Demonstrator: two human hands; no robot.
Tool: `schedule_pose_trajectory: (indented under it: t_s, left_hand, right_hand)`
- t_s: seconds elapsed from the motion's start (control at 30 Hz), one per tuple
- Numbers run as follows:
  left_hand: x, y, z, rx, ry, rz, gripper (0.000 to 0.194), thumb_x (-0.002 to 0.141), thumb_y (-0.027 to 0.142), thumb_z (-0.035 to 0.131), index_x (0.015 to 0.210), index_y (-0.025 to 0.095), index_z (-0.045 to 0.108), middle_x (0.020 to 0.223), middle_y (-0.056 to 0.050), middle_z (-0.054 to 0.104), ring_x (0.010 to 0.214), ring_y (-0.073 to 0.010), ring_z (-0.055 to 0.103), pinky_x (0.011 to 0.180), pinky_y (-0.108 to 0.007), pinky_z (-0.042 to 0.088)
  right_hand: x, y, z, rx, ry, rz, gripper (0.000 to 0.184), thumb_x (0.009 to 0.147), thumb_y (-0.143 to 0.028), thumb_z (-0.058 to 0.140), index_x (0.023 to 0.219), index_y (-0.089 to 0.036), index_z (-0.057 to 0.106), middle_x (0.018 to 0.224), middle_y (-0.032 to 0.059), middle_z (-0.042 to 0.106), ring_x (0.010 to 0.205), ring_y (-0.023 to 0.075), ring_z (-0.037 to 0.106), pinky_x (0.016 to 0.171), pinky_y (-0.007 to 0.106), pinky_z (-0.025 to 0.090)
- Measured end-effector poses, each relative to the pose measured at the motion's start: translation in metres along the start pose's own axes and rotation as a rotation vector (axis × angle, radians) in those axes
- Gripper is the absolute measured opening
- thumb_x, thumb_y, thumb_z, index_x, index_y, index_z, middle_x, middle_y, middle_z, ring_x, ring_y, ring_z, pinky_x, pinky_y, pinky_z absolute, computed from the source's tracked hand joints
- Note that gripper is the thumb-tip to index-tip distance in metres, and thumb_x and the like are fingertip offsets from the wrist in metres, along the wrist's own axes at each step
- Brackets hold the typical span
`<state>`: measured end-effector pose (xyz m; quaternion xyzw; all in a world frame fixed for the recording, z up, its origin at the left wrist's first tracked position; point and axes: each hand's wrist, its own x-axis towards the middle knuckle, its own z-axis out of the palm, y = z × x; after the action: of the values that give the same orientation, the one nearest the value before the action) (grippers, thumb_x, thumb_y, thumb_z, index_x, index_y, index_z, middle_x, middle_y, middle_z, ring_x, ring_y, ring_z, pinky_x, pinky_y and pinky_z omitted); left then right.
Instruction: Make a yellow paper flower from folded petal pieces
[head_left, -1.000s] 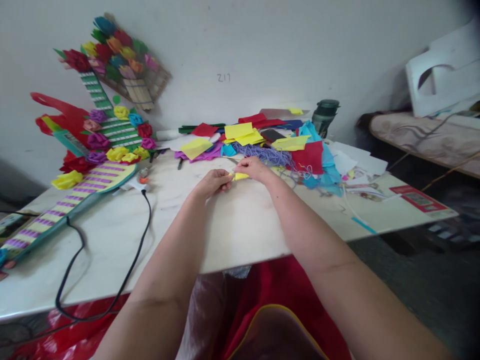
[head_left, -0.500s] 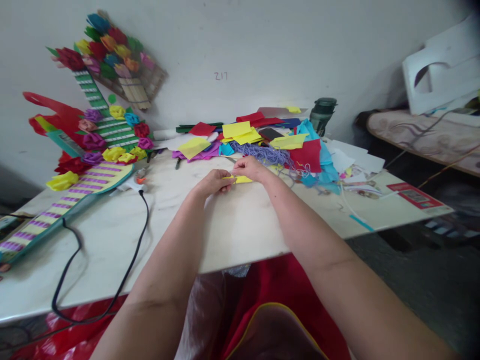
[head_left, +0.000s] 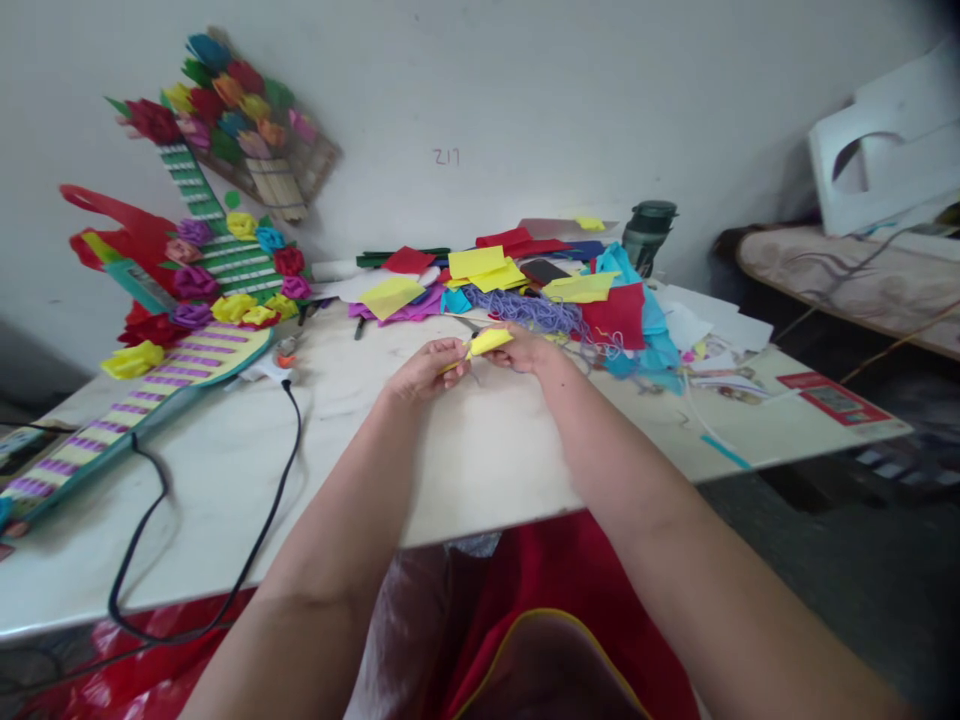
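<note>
We are pinching a small yellow piece [head_left: 491,341] over the table [head_left: 487,460], left hand [head_left: 427,370] and right hand [head_left: 528,350] both nearly closed on it. It is looking bent, perhaps only partly shaped; finished yellow flowers [head_left: 133,360] are sitting leftward, flat yellow sheets [head_left: 477,263] lying behind.

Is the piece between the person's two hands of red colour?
No, the piece between the left hand and the right hand is yellow.

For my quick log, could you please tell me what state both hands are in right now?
Left hand: closed, pinching the yellow piece.
Right hand: closed, holding the same yellow piece.
</note>
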<state>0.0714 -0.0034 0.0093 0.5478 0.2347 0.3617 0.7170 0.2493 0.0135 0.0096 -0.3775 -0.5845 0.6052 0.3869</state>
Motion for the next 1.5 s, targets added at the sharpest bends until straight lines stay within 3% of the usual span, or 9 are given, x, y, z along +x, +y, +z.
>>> schedule_pose_trajectory:
  t_s: [0.07,0.17,0.4,0.6,0.83,1.03,1.13,1.3,1.5]
  left_hand:
    - [0.001,0.0,0.001,-0.178,0.075,0.041,0.016,0.073,0.021,0.065,0.069,0.011,0.053,0.051,0.001,0.051,0.037,-0.0017,0.036,0.033,-0.011,0.027]
    - [0.003,0.002,0.003,-0.393,0.206,-0.001,0.01,0.084,0.013,0.049,0.079,0.009,0.056,0.053,0.001,0.049,0.038,-0.0009,0.038,0.034,-0.008,0.028]
    - [0.01,0.002,0.002,-0.557,0.403,-0.085,0.018,0.089,0.013,0.04,0.081,0.009,0.056,0.058,-0.002,0.051,0.044,-0.0034,0.046,0.04,-0.009,0.041]
    - [0.013,0.0,0.002,-0.577,0.44,-0.09,0.017,0.089,0.013,0.041,0.079,0.01,0.054,0.057,-0.001,0.05,0.044,-0.004,0.047,0.041,-0.009,0.041]
    - [0.012,0.001,0.0,-0.694,0.376,-0.133,0.022,0.092,0.017,0.038,0.077,0.01,0.052,0.053,0.002,0.043,0.039,-0.0014,0.039,0.037,-0.007,0.034]
    - [0.014,0.002,0.002,-0.588,0.439,-0.117,0.016,0.09,0.014,0.041,0.078,0.012,0.051,0.054,0.002,0.045,0.038,-0.0018,0.04,0.035,-0.008,0.034]
    - [0.016,-0.001,0.001,-0.486,0.457,-0.078,0.013,0.089,0.015,0.045,0.078,0.012,0.052,0.053,0.003,0.046,0.038,-0.0026,0.042,0.036,-0.01,0.036]
    - [0.018,-0.004,0.0,-0.473,0.497,-0.074,0.013,0.09,0.015,0.044,0.079,0.012,0.051,0.053,0.002,0.048,0.039,-0.0026,0.045,0.038,-0.01,0.039]
    - [0.018,-0.004,0.003,-0.482,0.537,-0.101,0.012,0.09,0.016,0.044,0.081,0.012,0.051,0.054,0.003,0.049,0.039,-0.0033,0.047,0.037,-0.01,0.04]
  right_hand:
    - [0.002,-0.001,0.007,0.021,0.079,-0.064,0.014,0.063,-0.025,0.066,0.064,-0.015,0.056,0.04,-0.0102,0.031,0.036,0.0027,0.019,0.037,0.02,0.011]
    - [0.003,-0.003,0.018,-0.033,0.157,-0.104,0.014,0.068,-0.028,0.063,0.069,-0.015,0.059,0.041,-0.0108,0.027,0.038,0.0032,0.018,0.039,0.02,0.01]
    - [0.015,0.005,0.023,-0.38,0.253,-0.249,0.014,0.073,-0.027,0.06,0.071,-0.014,0.064,0.053,-0.0041,0.049,0.052,0.0073,0.042,0.052,0.021,0.031]
    - [0.018,0.012,0.021,-0.664,0.299,-0.294,0.011,0.076,-0.024,0.06,0.072,-0.019,0.068,0.06,-0.0009,0.061,0.064,0.0119,0.054,0.061,0.022,0.039]
    - [0.029,0.02,0.021,-0.623,0.28,-0.295,0.018,0.079,-0.015,0.051,0.081,-0.014,0.069,0.06,-0.0002,0.062,0.056,0.0099,0.055,0.061,0.023,0.044]
    - [0.023,0.012,0.019,-0.858,0.362,-0.339,0.014,0.075,-0.016,0.058,0.079,-0.016,0.072,0.081,0.0038,0.069,0.081,0.0164,0.061,0.074,0.028,0.045]
    - [0.019,0.007,0.023,-0.763,0.4,-0.239,0.015,0.075,-0.014,0.057,0.079,-0.016,0.071,0.077,0.0025,0.067,0.075,0.0146,0.06,0.067,0.025,0.046]
    - [0.012,-0.002,0.038,-0.363,0.408,-0.019,0.015,0.077,-0.008,0.049,0.071,-0.013,0.062,0.065,0.0008,0.061,0.051,0.0085,0.053,0.043,0.018,0.04]
    - [0.009,-0.005,0.04,-0.307,0.433,0.068,0.01,0.071,-0.011,0.053,0.063,-0.014,0.059,0.043,-0.0049,0.043,0.037,0.0066,0.037,0.04,0.02,0.029]
